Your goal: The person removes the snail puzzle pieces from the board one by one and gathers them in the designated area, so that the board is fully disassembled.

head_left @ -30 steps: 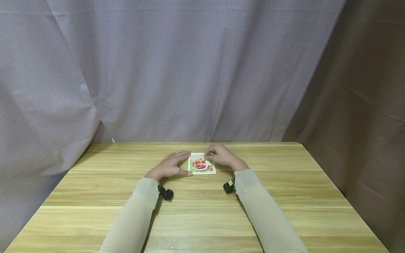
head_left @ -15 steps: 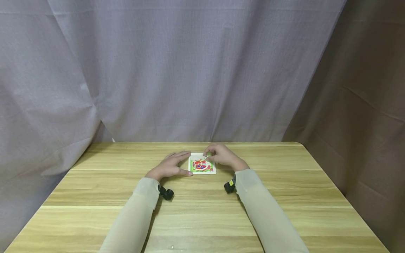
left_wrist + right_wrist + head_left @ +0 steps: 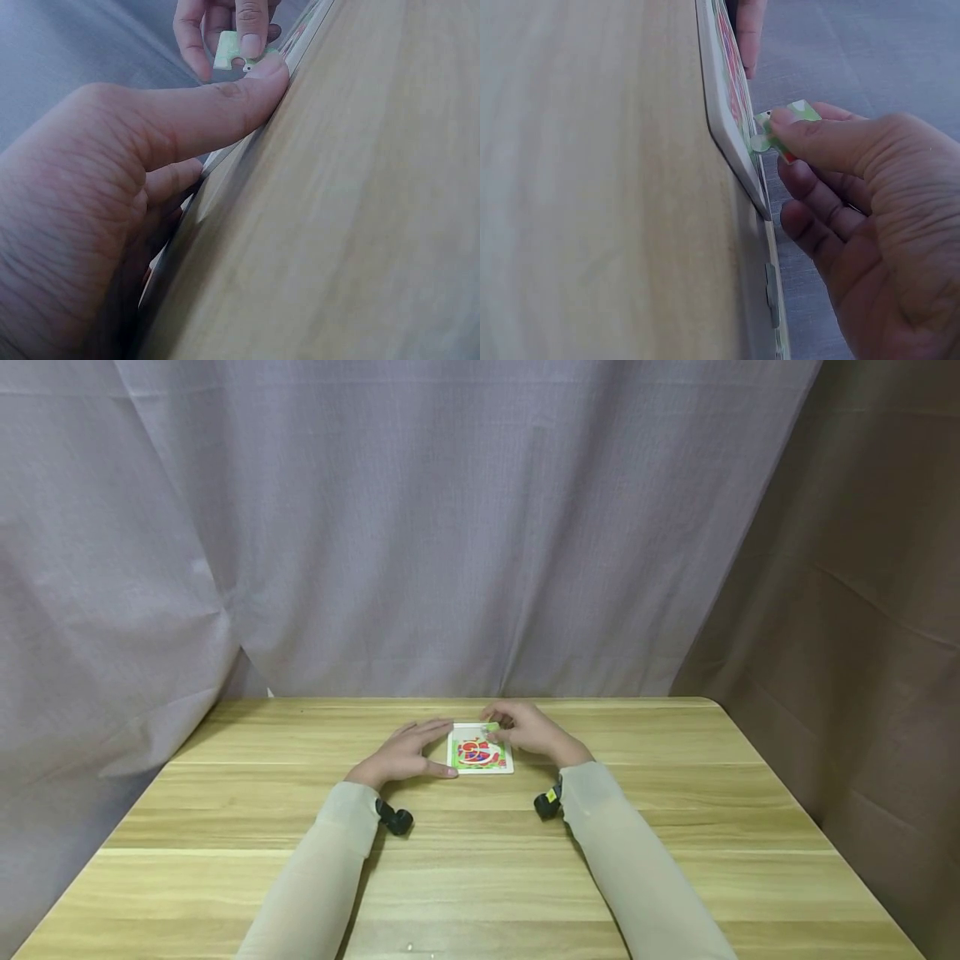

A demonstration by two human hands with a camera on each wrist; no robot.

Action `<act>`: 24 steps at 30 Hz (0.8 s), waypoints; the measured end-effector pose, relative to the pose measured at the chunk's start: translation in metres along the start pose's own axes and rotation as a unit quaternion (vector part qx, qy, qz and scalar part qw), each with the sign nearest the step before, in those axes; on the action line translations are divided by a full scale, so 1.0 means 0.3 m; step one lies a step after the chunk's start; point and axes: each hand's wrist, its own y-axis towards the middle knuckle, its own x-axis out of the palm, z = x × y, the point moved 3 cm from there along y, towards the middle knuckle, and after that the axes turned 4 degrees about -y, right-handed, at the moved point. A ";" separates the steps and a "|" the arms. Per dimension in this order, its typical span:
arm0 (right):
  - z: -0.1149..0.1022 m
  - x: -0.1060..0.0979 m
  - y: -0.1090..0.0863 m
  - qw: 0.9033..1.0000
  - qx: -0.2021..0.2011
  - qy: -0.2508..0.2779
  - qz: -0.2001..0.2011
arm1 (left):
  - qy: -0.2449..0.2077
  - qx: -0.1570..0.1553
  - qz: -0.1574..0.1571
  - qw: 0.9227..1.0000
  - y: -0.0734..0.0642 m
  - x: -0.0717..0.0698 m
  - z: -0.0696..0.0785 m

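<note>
Tray [image 3: 483,771] lies flat on the table [image 3: 480,868], near the far edge and about midway between the left and right corners; white rim, sides roughly in line with the table's far edge. Inside it you have a picture [image 3: 480,752] in red, green and white over the part toward you, with a plain grey strip along the tray's far side. Your left hand [image 3: 405,756] is at the tray's left side, fingers extended and thumb spread apart from them: thumb at the near-left corner, fingertips at the far-left corner, touching the rim and clasping nothing. Your right hand [image 3: 528,727] is over the tray's far-right corner, grasping one small green piece [image 3: 225,54] between thumb and fingers, the other fingers loosely bent. The piece is tilted, with a notch in one edge; whether it touches the tray, you cannot tell from these views. On the table beside the tray's right side, the right wrist view shows a thin flat object [image 3: 772,296], too edge-on to identify. You wear pale sleeves [image 3: 307,877] and a black camera on each wrist, left [image 3: 393,818] and right [image 3: 547,806]. Grey curtain [image 3: 420,527] hangs behind the table's far edge.
</note>
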 end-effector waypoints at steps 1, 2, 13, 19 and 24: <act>0.000 -0.001 -0.001 1.000 0.002 -0.002 0.002 | 0.000 0.000 0.000 1.000 0.001 0.000 -0.001; 0.002 -0.002 -0.003 1.000 0.004 -0.003 0.004 | -0.001 0.000 0.000 1.000 0.000 0.001 -0.002; 0.074 -0.043 -0.047 0.998 0.044 -0.007 0.043 | -0.007 0.003 0.005 1.000 -0.006 0.005 0.002; 0.141 -0.092 -0.098 0.996 0.071 0.018 0.059 | -0.003 0.002 0.002 1.000 -0.005 0.003 0.003; 0.199 -0.147 -0.148 0.993 0.084 0.011 0.081 | 0.001 0.008 0.002 1.000 -0.007 -0.001 0.002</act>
